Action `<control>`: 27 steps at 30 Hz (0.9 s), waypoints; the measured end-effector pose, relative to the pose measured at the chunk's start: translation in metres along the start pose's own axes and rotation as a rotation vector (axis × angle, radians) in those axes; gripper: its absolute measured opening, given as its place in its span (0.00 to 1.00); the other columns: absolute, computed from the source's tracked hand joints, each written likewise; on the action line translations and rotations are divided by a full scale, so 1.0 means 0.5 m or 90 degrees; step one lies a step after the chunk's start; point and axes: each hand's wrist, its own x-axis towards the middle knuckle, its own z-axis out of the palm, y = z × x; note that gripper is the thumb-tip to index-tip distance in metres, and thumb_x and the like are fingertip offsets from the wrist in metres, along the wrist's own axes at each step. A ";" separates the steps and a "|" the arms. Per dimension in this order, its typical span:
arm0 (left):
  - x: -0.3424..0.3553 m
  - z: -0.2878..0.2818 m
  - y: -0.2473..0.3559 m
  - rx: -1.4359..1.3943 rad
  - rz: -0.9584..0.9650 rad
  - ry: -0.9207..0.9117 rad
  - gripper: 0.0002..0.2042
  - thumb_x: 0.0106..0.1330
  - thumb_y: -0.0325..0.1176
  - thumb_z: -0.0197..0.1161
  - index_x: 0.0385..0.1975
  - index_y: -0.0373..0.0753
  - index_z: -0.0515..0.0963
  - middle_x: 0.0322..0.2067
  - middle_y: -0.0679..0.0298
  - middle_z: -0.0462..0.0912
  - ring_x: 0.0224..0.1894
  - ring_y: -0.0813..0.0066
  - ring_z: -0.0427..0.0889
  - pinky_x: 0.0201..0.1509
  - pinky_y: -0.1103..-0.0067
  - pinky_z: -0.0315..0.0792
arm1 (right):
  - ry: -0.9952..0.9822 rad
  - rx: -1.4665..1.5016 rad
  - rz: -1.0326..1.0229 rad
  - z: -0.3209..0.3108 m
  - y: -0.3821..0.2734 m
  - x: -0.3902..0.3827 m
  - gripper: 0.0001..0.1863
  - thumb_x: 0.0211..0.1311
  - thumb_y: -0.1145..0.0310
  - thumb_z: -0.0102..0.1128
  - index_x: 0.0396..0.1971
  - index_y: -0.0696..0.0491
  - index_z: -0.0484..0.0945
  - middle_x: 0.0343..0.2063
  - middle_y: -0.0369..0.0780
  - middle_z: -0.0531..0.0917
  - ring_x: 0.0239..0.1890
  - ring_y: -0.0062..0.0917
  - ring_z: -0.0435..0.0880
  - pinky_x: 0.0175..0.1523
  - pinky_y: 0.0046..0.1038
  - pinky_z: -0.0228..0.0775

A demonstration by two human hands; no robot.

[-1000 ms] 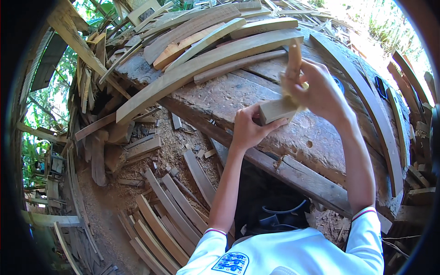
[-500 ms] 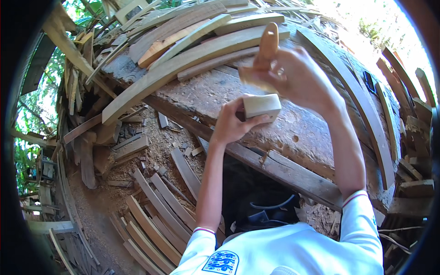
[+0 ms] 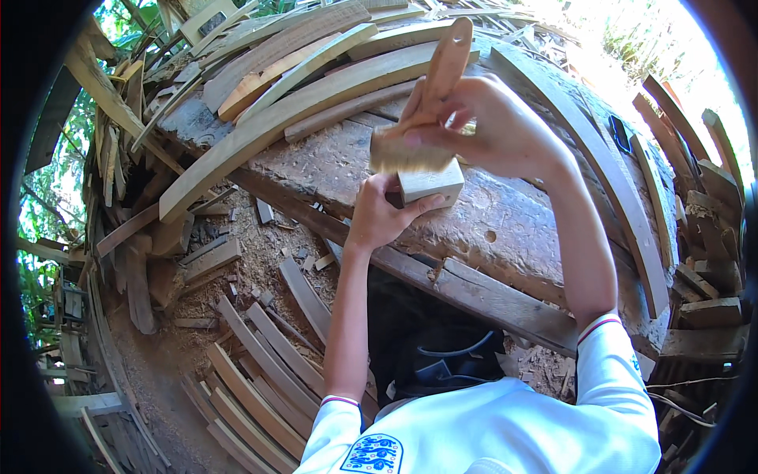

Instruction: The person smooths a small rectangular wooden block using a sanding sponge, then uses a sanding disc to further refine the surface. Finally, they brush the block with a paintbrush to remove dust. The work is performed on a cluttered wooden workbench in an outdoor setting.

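A pale rectangular wooden block (image 3: 430,186) rests in the grip of my left hand (image 3: 382,212), its thumb along the near side and fingers behind it. My right hand (image 3: 505,130) is closed around a wide paintbrush (image 3: 447,67) with a wooden handle that points up. The light bristles (image 3: 414,154) hang down just over the top of the block and partly cover it; whether they touch it I cannot tell. Both hands are above a thick, worn wooden workbench (image 3: 332,170).
Long curved wooden pieces (image 3: 316,103) lie across the bench's far side, with another long board (image 3: 592,150) at the right. Several curved slats (image 3: 260,403) lie on the sawdust-covered ground at lower left. A dark phone-like object (image 3: 621,134) sits on the right. Stacked offcuts (image 3: 711,237) stand beyond.
The paintbrush in my right hand has moved left and its bristles are now over the block. My left hand keeps hold of the block. The whole view has shifted slightly.
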 end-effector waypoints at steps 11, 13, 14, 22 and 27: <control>-0.003 0.010 -0.013 -0.025 -0.003 0.007 0.24 0.58 0.43 0.85 0.49 0.36 0.87 0.37 0.61 0.93 0.39 0.75 0.93 0.46 0.76 0.85 | 0.108 -0.053 0.076 0.007 -0.024 -0.098 0.10 0.69 0.67 0.72 0.43 0.56 0.92 0.41 0.43 0.93 0.33 0.28 0.91 0.42 0.30 0.85; 0.000 0.011 -0.009 -0.038 -0.012 0.002 0.24 0.58 0.46 0.85 0.48 0.37 0.87 0.37 0.61 0.94 0.37 0.75 0.93 0.45 0.76 0.85 | 0.067 -0.118 0.127 0.005 0.003 -0.102 0.10 0.69 0.67 0.72 0.44 0.54 0.92 0.42 0.42 0.93 0.38 0.28 0.91 0.44 0.32 0.85; 0.001 0.015 -0.006 -0.035 -0.008 -0.004 0.25 0.58 0.47 0.84 0.47 0.37 0.87 0.36 0.61 0.94 0.37 0.75 0.93 0.44 0.75 0.86 | 0.070 -0.141 0.152 -0.003 0.007 -0.105 0.10 0.69 0.67 0.72 0.44 0.55 0.92 0.42 0.42 0.92 0.38 0.28 0.90 0.45 0.32 0.85; 0.001 0.004 -0.028 0.021 0.046 0.017 0.30 0.53 0.54 0.85 0.49 0.38 0.87 0.37 0.58 0.94 0.38 0.68 0.94 0.46 0.70 0.85 | 0.026 -0.010 -0.022 0.018 -0.042 -0.086 0.11 0.68 0.68 0.72 0.47 0.53 0.92 0.40 0.43 0.92 0.38 0.36 0.91 0.45 0.34 0.83; -0.005 0.011 -0.038 -0.019 -0.029 -0.005 0.32 0.52 0.53 0.86 0.50 0.37 0.86 0.38 0.56 0.93 0.41 0.65 0.94 0.49 0.69 0.84 | 0.182 -0.188 0.061 0.019 -0.017 -0.074 0.09 0.66 0.70 0.73 0.44 0.54 0.92 0.39 0.43 0.92 0.34 0.33 0.91 0.43 0.34 0.84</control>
